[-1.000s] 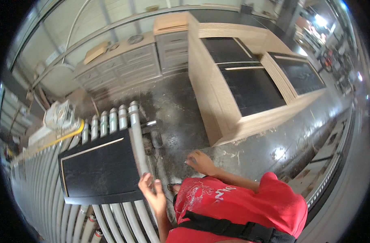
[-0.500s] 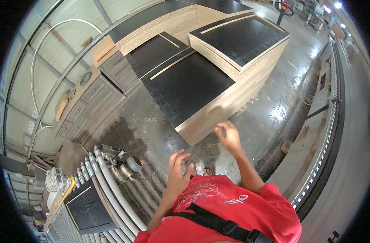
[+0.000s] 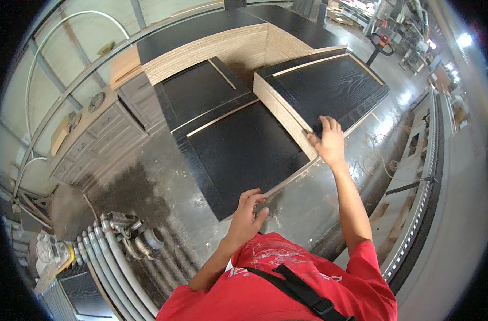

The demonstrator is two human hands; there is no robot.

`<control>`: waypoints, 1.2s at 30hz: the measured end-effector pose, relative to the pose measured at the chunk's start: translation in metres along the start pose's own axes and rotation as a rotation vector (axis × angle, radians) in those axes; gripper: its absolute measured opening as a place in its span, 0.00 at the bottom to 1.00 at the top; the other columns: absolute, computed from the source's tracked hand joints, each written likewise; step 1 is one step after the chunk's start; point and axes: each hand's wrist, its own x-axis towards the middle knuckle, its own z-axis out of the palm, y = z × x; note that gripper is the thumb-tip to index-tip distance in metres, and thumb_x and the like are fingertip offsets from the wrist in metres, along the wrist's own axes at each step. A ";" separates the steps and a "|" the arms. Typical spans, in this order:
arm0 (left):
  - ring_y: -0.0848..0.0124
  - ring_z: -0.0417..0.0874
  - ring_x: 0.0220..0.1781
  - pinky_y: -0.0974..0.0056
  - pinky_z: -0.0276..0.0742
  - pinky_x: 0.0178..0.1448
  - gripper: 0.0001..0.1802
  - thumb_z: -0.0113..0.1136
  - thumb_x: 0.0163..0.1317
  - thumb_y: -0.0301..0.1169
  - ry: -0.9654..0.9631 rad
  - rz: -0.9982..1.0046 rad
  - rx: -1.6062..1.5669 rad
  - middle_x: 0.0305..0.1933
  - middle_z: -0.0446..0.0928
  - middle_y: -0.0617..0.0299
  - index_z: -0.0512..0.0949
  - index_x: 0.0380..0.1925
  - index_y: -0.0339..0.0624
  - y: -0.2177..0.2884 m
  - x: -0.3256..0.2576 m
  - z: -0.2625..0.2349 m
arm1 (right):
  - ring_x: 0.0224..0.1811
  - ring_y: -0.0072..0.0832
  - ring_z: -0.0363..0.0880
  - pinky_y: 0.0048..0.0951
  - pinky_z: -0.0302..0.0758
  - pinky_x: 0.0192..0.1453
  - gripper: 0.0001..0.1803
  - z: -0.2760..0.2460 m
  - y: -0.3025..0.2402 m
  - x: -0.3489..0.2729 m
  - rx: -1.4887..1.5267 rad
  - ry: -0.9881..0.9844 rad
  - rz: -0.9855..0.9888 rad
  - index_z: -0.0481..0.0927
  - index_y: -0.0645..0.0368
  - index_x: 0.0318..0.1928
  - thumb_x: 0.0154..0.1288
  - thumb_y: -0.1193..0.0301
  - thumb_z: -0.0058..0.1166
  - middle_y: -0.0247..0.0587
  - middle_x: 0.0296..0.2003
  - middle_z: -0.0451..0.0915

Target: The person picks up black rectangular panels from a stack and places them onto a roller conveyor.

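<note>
Right hand (image 3: pixel 329 143) at near corner of top black cabinet-door panel (image 3: pixel 329 88) on taller right-hand stack; thumb by side edge, fingers bent over top face; firm grip or light touch, can't tell. Left hand (image 3: pixel 246 216) at near edge of lower black door panel (image 3: pixel 244 155), left of taller stack; fingers loosely bent, gap to thumb fairly wide; contact with edge unclear. Third black panel (image 3: pixel 198 93) just beyond lower one. Fourth black panel (image 3: pixel 86 293) on grey rollers (image 3: pixel 127 273), lower left.
</note>
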 end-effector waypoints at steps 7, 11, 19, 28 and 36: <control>0.63 0.78 0.58 0.61 0.74 0.62 0.19 0.59 0.66 0.27 -0.096 -0.006 -0.108 0.62 0.69 0.53 0.72 0.57 0.37 -0.018 0.081 0.014 | 0.51 0.43 0.76 0.44 0.70 0.58 0.22 0.017 0.002 0.023 -0.030 -0.120 -0.010 0.82 0.57 0.50 0.55 0.64 0.66 0.46 0.47 0.80; 0.66 0.79 0.58 0.63 0.75 0.60 0.20 0.57 0.69 0.26 -0.191 -0.198 -0.328 0.60 0.73 0.54 0.69 0.60 0.36 -0.021 0.105 0.033 | 0.48 0.42 0.77 0.43 0.69 0.54 0.20 0.012 0.002 0.021 0.051 -0.077 0.022 0.82 0.56 0.47 0.56 0.61 0.65 0.45 0.42 0.81; 0.66 0.78 0.58 0.61 0.79 0.56 0.25 0.54 0.71 0.30 -0.033 -0.475 -0.709 0.61 0.72 0.57 0.63 0.66 0.42 0.012 0.138 0.073 | 0.39 0.45 0.79 0.42 0.70 0.47 0.21 -0.016 -0.016 0.004 0.276 -0.247 -0.172 0.80 0.58 0.40 0.58 0.53 0.62 0.52 0.33 0.77; 0.61 0.83 0.44 0.54 0.81 0.39 0.23 0.58 0.68 0.37 0.541 -0.640 -0.550 0.49 0.79 0.53 0.70 0.56 0.33 0.047 0.112 0.084 | 0.46 0.50 0.79 0.48 0.73 0.51 0.26 -0.043 0.103 0.062 0.971 -0.245 -0.370 0.81 0.59 0.46 0.59 0.49 0.62 0.51 0.40 0.82; 0.67 0.81 0.36 0.63 0.74 0.33 0.16 0.52 0.72 0.43 1.073 -0.724 -0.380 0.39 0.81 0.62 0.78 0.44 0.42 0.053 0.041 0.076 | 0.52 0.48 0.78 0.43 0.70 0.60 0.18 -0.066 0.307 0.118 0.357 0.028 0.014 0.81 0.61 0.49 0.62 0.64 0.65 0.49 0.47 0.82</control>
